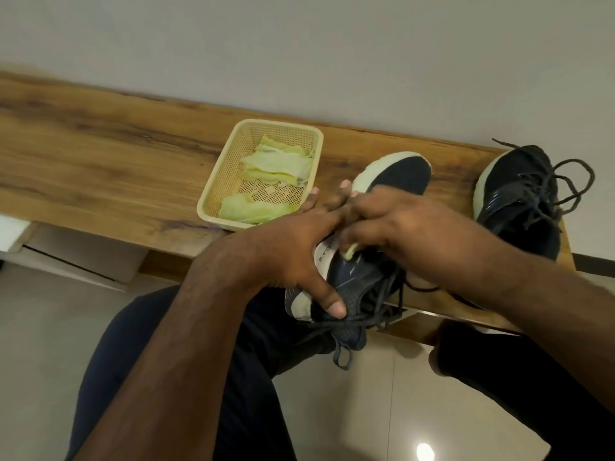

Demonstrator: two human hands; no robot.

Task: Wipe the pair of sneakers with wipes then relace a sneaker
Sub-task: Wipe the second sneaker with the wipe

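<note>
Left hand (293, 251): in the centre of the frame, gripping the held sneaker (376, 234) from the left side. The thumb lies curled over the collar at the heel end; the fingers reach along the white sole toward the toe.

Right hand (409, 227): just right of centre, fingers curled down onto the side of the same sneaker and pinching a pale green wipe (350, 251) against it. Only a small corner of the wipe shows below the fingers.

Held sneaker: dark upper, white sole, lying on its side with the toe pointing to the upper right. The toe is over the wooden bench (100, 161); the heel end hangs over the person's lap. Loose dark laces (352, 331) trail from the heel end toward the lower centre.

Second sneaker (519, 197): at the right edge of the frame, standing on the bench, well apart from the hands — its laces are untied and spread outward.

Basket (213, 194): cream-coloured, perforated, on the bench just left of the held sneaker's toe, upper centre of the frame. It contains several crumpled green-and-white wipes (279, 164).

Bench: runs diagonally from the upper left to the right edge, against a pale wall. Below it — a tiled floor and the person's dark trousers (259, 377)
</note>
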